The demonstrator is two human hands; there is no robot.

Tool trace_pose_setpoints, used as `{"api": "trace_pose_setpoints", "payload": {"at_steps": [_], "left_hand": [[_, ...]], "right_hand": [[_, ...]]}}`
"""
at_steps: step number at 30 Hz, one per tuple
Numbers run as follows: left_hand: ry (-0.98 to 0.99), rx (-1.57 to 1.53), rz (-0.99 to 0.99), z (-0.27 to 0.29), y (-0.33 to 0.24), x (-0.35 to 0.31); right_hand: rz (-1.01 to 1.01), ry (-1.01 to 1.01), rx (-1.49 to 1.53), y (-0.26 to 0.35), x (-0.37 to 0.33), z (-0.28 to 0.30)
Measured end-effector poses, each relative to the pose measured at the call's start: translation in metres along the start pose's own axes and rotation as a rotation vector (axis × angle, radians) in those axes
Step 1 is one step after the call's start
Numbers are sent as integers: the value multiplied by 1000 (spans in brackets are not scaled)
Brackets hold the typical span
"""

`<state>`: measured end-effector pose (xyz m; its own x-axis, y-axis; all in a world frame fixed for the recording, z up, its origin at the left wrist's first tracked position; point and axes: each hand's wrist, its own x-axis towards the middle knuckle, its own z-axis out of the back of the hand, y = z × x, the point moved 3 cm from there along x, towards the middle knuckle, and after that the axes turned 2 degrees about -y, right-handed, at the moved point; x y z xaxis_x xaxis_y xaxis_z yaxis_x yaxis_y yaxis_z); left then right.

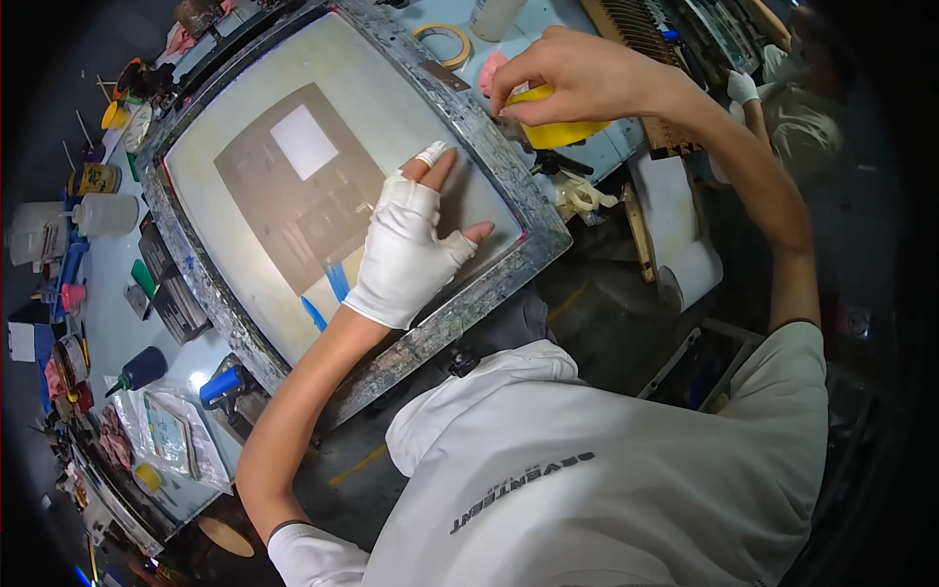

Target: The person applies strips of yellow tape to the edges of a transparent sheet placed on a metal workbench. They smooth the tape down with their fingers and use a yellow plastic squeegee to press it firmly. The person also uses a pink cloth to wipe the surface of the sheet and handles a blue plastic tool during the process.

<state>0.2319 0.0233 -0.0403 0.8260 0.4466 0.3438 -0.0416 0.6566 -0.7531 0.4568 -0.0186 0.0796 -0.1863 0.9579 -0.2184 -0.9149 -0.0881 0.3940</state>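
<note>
Right hand [582, 78]: bare, fingers bent and brought toward the thumb, pinching a yellow piece [562, 132]; its exact kind cannot be told. Position: beyond the far right edge of the frame, up and right of the left hand.

Left hand [406, 254]: in a white glove with bare fingertips, one finger wrapped in white; thumb set well apart from the fingers, nothing gripped. Position: over the mesh [411, 98]; how firmly it presses cannot be told.

Under and left of the left hand: brown panel [259, 171] on the mesh, with a white rectangle [303, 142] in its upper part. Just left of the left wrist: two blue strips [337, 281], side by side. Around all: frame [469, 296], grey, heavily stained.

Left of the right hand: tape roll [459, 61], tan; pink cloth [492, 70], near the fingertips. Above these: bottle [496, 18], pale. Below the right hand: clamp [564, 163], black; crumpled cream cloth [584, 199]. Right of and behind the right wrist: slatted rack [636, 49], brown.

Farther left of the left hand, past the frame: jug [106, 213], white; box [181, 310], black; dark bottle [144, 365]; blue roller [222, 384].

Far right of the right hand: a co-worker's gloved hand [741, 88].
</note>
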Motion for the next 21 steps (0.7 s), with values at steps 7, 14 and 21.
{"api": "trace_pose_setpoints", "payload": {"at_steps": [7, 14, 21], "left_hand": [[-16, -854, 768, 35, -17, -7], [-489, -813, 980, 224, 64, -151], [-299, -655, 996, 286, 103, -254]], "right_hand": [[-49, 74, 432, 26, 2, -12], [21, -271, 53, -63, -18, 5], [-8, -273, -92, -103, 16, -41]]}}
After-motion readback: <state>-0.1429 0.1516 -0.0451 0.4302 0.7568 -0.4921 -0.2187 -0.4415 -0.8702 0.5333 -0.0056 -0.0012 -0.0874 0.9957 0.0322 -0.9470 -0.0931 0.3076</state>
